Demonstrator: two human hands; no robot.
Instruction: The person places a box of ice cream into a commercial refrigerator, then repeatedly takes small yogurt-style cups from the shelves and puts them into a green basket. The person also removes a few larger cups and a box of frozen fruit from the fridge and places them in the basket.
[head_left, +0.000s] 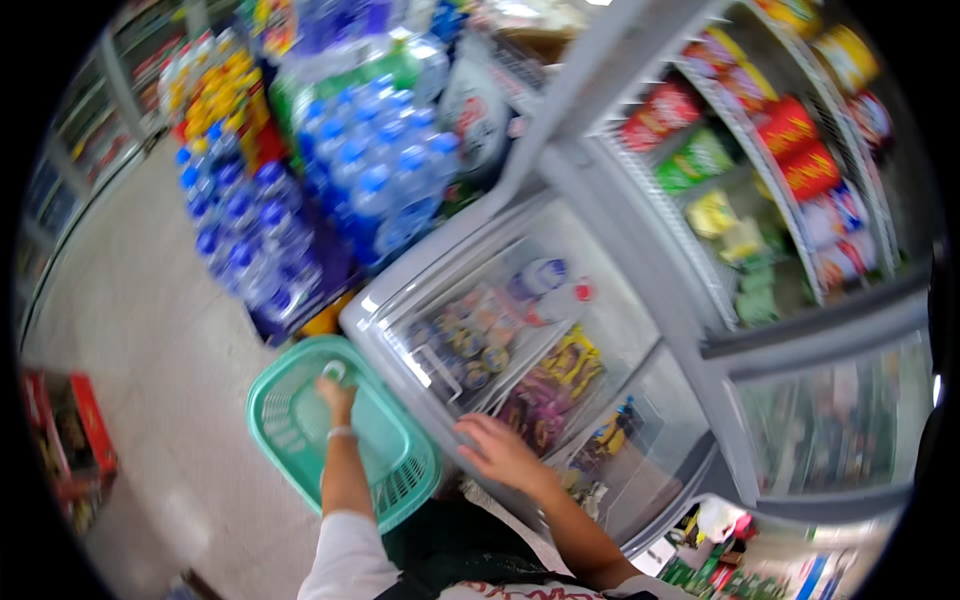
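A teal plastic shopping basket (382, 442) lies below me, beside a chest freezer. My left hand (335, 399) reaches down into it, with its fingertips at a small round item with a pale rim (334, 369); blur hides whether the fingers grip it. My right hand (504, 454) is over the front edge of the chest freezer (420, 281), fingers spread and holding nothing. Through the freezer's glass I see round tubs (469, 345), yellow packets (574, 352), purple packets (532, 409) and two bottles, one with a red cap (583, 289).
Shrink-wrapped bottles with blue caps (375, 180) and more blue-capped bottles (255, 232) stand beyond the basket. Shelves above the freezer hold packaged goods, red packs (799, 150) among them. A red carton (94, 420) stands on the floor at left. Another glass-topped compartment (832, 420) is at right.
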